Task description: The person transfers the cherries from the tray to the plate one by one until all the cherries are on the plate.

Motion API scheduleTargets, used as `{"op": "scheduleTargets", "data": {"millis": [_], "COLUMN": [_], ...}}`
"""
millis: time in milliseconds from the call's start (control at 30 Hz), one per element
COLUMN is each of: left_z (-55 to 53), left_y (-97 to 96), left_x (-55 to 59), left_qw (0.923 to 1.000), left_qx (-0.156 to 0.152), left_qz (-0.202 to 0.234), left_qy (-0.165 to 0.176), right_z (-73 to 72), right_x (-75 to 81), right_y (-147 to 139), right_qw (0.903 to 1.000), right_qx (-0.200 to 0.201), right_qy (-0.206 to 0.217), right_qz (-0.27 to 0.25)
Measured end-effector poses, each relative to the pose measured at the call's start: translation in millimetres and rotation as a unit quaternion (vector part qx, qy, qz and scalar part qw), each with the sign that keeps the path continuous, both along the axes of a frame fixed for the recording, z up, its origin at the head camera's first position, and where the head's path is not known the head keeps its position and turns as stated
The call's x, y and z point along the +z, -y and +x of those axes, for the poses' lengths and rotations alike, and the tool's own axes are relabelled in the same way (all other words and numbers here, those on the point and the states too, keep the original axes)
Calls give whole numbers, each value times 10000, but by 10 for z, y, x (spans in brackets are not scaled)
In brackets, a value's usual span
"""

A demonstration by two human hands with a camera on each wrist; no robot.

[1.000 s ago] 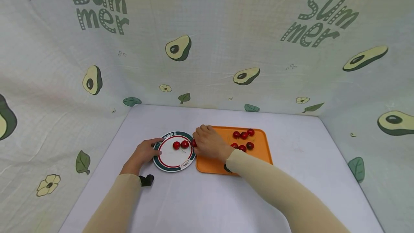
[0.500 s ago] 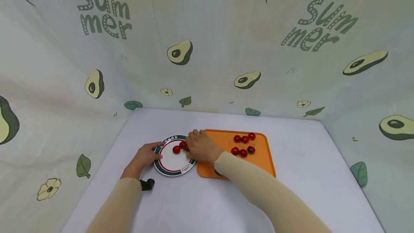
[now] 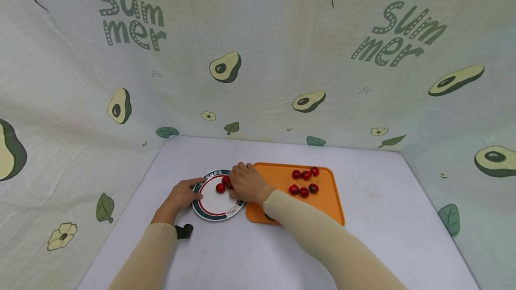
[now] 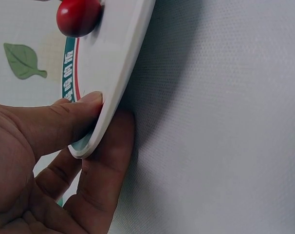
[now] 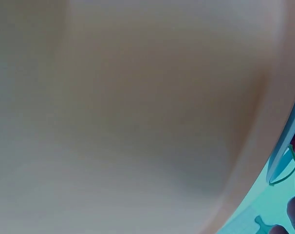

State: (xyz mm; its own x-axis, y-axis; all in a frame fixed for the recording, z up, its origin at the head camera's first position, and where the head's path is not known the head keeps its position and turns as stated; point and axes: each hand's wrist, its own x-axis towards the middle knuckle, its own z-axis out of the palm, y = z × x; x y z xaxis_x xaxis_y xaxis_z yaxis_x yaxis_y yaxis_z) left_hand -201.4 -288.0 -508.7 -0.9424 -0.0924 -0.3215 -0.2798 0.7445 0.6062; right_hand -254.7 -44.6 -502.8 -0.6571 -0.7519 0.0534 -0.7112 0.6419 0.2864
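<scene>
Right hand (image 3: 246, 183) shifted leftward, grip unclear; left hand (image 3: 181, 194) pinches plate (image 3: 213, 202); cherries (image 3: 220, 188) glossy red.

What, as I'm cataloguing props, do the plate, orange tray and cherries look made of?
Plate: probably melamine or glazed ceramic; smooth white surface, printed green and red bands.
Orange tray: likely plastic, satin; even colour, raised rim.
Cherries: glossy red skin with a highlight, thin stems; real fruit or plastic imitation, I can't tell.

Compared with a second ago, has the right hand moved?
Yes: in the head view, the right hand moved left against the orange tray, farther over the plate.
</scene>
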Motion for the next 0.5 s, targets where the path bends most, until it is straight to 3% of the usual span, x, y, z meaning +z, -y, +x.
{"op": "scheduleTargets", "data": {"millis": [500], "left_z": [-40], "left_y": [22], "left_x": [-48], "left_qw": [10000], "left_qx": [3], "left_qz": [-69], "left_qy": [50], "right_z": [4], "right_x": [-22], "right_y": [23], "right_qw": [10000], "right_qx": [-10], "right_qy": [-26], "right_qz": [-79]}}
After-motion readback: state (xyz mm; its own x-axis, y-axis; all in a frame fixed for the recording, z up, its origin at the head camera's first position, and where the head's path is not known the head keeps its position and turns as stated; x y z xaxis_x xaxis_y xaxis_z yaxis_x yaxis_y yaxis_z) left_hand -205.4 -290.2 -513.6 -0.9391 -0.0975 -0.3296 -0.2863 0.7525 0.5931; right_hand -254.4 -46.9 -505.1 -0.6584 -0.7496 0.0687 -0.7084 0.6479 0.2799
